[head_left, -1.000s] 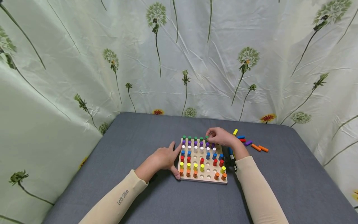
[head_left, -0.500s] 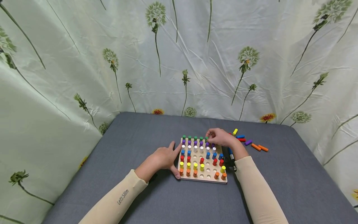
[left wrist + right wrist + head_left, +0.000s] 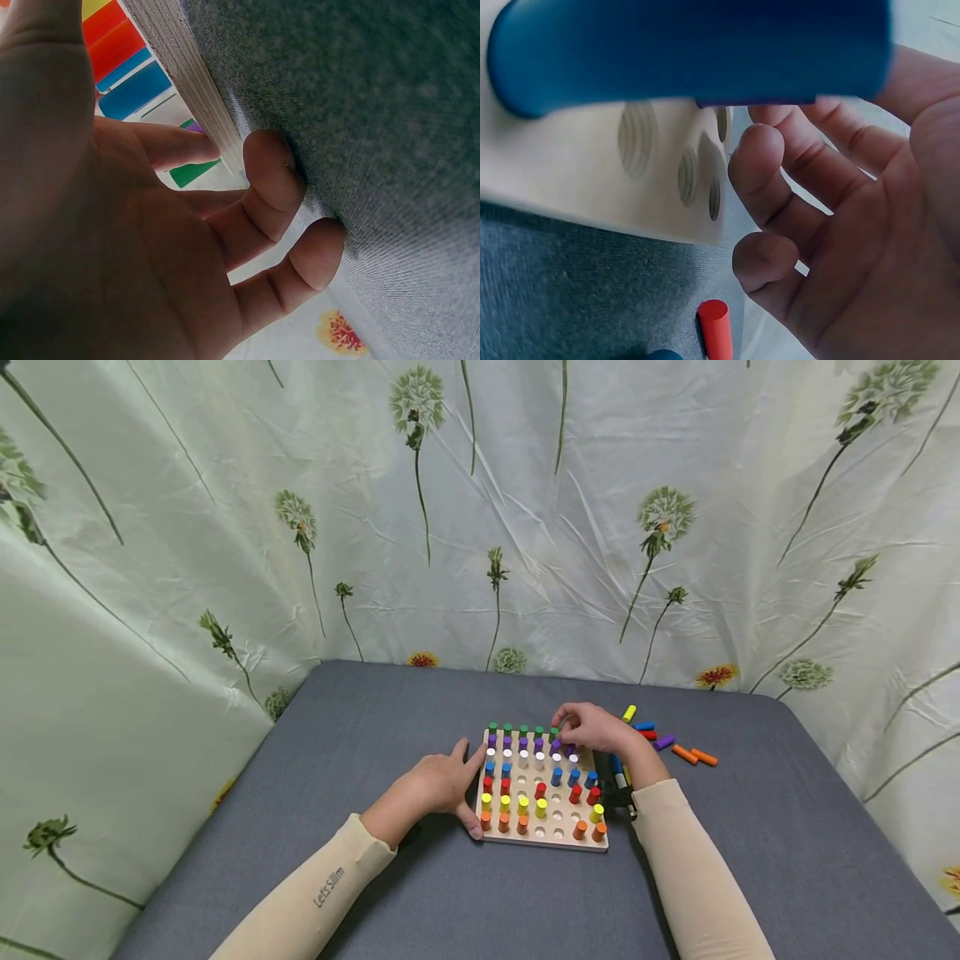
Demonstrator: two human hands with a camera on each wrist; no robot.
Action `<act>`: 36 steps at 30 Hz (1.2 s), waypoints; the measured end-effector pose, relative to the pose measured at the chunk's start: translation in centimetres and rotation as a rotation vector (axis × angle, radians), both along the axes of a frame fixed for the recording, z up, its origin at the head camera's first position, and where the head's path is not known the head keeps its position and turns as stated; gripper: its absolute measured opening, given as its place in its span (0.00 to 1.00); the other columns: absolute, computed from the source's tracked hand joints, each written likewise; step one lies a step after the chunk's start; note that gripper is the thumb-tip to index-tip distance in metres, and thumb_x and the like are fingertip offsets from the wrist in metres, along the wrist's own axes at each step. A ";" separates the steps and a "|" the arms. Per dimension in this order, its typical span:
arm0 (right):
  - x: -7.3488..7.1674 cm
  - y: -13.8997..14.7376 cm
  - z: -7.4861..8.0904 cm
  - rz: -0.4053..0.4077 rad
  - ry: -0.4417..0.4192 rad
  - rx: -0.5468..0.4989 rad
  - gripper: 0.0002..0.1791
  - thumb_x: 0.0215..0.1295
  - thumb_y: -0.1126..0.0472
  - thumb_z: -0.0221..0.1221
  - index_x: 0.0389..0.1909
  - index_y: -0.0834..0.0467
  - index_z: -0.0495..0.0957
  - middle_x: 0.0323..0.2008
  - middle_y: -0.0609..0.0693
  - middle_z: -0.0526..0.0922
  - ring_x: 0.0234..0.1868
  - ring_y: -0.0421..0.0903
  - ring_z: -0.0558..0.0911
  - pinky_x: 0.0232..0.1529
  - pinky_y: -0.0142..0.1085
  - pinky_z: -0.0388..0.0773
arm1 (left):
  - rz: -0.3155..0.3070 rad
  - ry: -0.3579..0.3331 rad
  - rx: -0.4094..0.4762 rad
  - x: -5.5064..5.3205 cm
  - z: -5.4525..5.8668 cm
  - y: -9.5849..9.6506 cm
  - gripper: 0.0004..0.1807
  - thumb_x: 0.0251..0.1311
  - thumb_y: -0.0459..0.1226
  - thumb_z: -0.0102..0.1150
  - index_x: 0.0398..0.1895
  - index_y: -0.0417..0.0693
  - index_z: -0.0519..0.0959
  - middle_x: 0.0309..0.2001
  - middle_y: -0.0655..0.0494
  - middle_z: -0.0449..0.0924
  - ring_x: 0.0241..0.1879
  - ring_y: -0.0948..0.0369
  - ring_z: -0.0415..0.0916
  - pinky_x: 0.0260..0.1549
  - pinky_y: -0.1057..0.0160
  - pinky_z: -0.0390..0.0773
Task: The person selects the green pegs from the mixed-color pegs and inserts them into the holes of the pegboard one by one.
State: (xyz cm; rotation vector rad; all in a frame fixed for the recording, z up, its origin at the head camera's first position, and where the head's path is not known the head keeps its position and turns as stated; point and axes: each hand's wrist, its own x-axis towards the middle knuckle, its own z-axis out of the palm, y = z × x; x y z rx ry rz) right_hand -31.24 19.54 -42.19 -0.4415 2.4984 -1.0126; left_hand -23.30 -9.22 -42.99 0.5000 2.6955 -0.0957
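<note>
A wooden pegboard (image 3: 510, 838) carries rows of coloured pegs: green at the back, then purple, white, blue, red, yellow and orange. My left hand (image 3: 441, 783) rests along its left side, fingers spread, thumb at the near corner. In the left wrist view, the index finger (image 3: 176, 146) lies at the board's edge and two other fingertips rest on the cloth. My right hand (image 3: 600, 728) reaches over the far right corner, thumb and index finger pinching a green peg (image 3: 555, 732) in the back row. In the right wrist view, a blue peg (image 3: 690, 49) hides those fingertips.
Loose pegs lie right of the board, among them a yellow peg (image 3: 629, 713), a purple peg (image 3: 663, 742) and an orange peg (image 3: 704, 757). Open holes show in the board's middle and near rows. Grey cloth (image 3: 405, 710) covers the table; a flowered curtain (image 3: 480, 527) hangs behind.
Almost nothing moves. The right hand stays at the same green peg and the left hand keeps its place at the board's side; the whole view shifts very slightly.
</note>
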 end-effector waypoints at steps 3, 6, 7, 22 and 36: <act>0.1 0.1 0.2 -0.006 0.002 -0.017 0.15 0.73 0.66 0.56 0.57 0.64 0.77 0.36 0.56 0.88 0.34 0.46 0.84 0.39 0.39 0.79 | 0.000 -0.001 0.004 -0.1 0.0 0.0 0.79 0.35 0.77 0.75 0.89 0.59 0.44 0.86 0.41 0.51 0.66 0.45 0.78 0.67 0.47 0.79; 0.3 0.3 0.5 -0.011 0.008 -0.040 0.16 0.73 0.67 0.55 0.58 0.65 0.76 0.36 0.57 0.88 0.34 0.47 0.85 0.39 0.39 0.78 | -0.001 -0.003 0.006 -0.1 0.0 0.0 0.79 0.35 0.77 0.75 0.89 0.59 0.44 0.86 0.41 0.51 0.66 0.45 0.78 0.67 0.47 0.79; 0.4 0.3 0.5 -0.016 0.011 -0.048 0.16 0.73 0.67 0.55 0.59 0.66 0.76 0.37 0.57 0.88 0.34 0.47 0.85 0.39 0.40 0.78 | -0.001 -0.004 0.006 -0.1 0.0 0.0 0.79 0.35 0.77 0.75 0.89 0.59 0.44 0.86 0.41 0.51 0.66 0.45 0.78 0.67 0.47 0.79; 1.6 1.4 1.3 -0.097 0.146 -0.074 0.18 0.78 0.58 0.58 0.60 0.65 0.77 0.39 0.60 0.85 0.40 0.55 0.83 0.46 0.44 0.78 | 0.006 -0.021 0.017 -0.3 -0.1 -0.2 0.80 0.35 0.76 0.75 0.89 0.59 0.44 0.86 0.42 0.50 0.64 0.46 0.78 0.65 0.48 0.80; 2.6 3.6 1.8 -0.143 0.179 -0.021 0.19 0.79 0.57 0.57 0.61 0.65 0.76 0.42 0.62 0.84 0.40 0.52 0.81 0.43 0.39 0.77 | 0.020 -0.042 0.049 -0.4 -0.4 -0.3 0.79 0.35 0.75 0.77 0.89 0.60 0.44 0.86 0.42 0.48 0.67 0.44 0.76 0.68 0.46 0.78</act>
